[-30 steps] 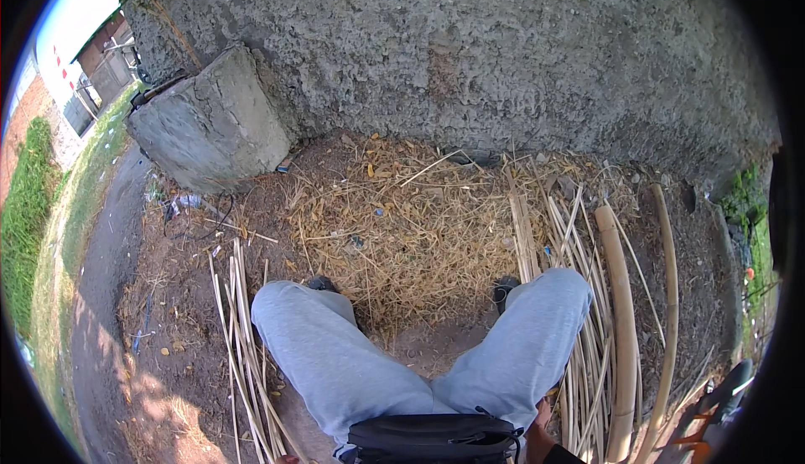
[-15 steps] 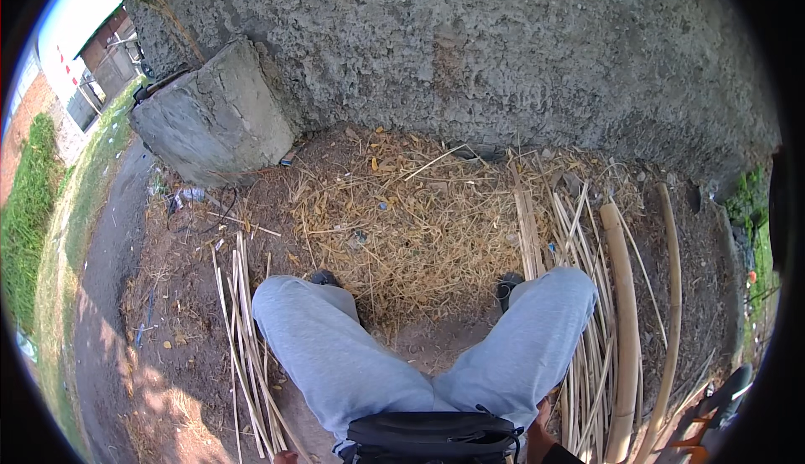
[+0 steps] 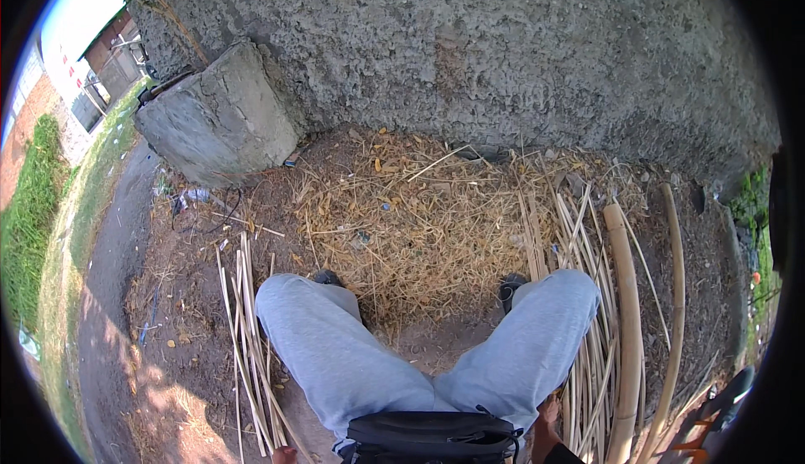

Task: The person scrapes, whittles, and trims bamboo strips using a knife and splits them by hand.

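Head view, from left to right: I see a bundle of thin split cane strips (image 3: 247,355) lying on the dirt beside my left knee. My left hand (image 3: 283,456) barely shows at the lower edge, its grip impossible to tell. Straw litter (image 3: 411,221) lies between my feet. My right hand (image 3: 547,426) rests low by the larger pile of strips (image 3: 579,330); whether it grasps any I cannot tell. Those strips look light, springy and splintery, best taken mid-length. Thick bamboo poles (image 3: 625,321) lie furthest right.
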Motion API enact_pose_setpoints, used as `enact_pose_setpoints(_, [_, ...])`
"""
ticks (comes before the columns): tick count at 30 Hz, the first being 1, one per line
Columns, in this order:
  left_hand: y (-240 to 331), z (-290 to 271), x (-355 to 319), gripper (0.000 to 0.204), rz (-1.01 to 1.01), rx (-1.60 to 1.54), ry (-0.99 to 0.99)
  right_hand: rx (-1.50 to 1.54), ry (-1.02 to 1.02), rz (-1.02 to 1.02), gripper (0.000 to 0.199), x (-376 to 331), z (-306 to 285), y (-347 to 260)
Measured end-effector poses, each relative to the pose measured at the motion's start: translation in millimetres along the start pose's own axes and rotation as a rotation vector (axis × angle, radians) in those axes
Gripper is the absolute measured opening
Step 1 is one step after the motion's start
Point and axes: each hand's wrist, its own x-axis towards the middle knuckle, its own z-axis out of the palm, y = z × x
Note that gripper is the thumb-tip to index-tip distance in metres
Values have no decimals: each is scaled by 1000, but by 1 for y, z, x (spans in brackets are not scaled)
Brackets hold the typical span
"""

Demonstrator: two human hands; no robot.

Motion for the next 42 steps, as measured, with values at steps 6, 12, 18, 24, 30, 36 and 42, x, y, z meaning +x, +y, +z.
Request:
enact_pose_setpoints(6, [0,2,0,37,-4,-1,1,128,36,-166,44,6,-5,36])
enact_pose_setpoints(12, [-2,13,7,36,12,-23,7,95,213,-32,59,0,-27,27])
enact_pose_setpoints(18, [-6,22,11,34,58,0,23,-150,302,-135,53,-19,-86,-5])
enact_pose_setpoints(24, [-20,31,5,34,79,-23,48,-211,301,-48,29,-40,-171,-39])
enact_pose_setpoints(30, [6,37,5,37,93,-78,-16,362,-334,-110,18,-9,-244,71])
enact_pose_setpoints(36, [2,48,26,34,71,-143,-83,114,-63,-131,21,-35,-289,53])
enact_pose_setpoints(42, [47,23,34,17,1,-120,32,-258,489,-202,27,-81,-386,47])
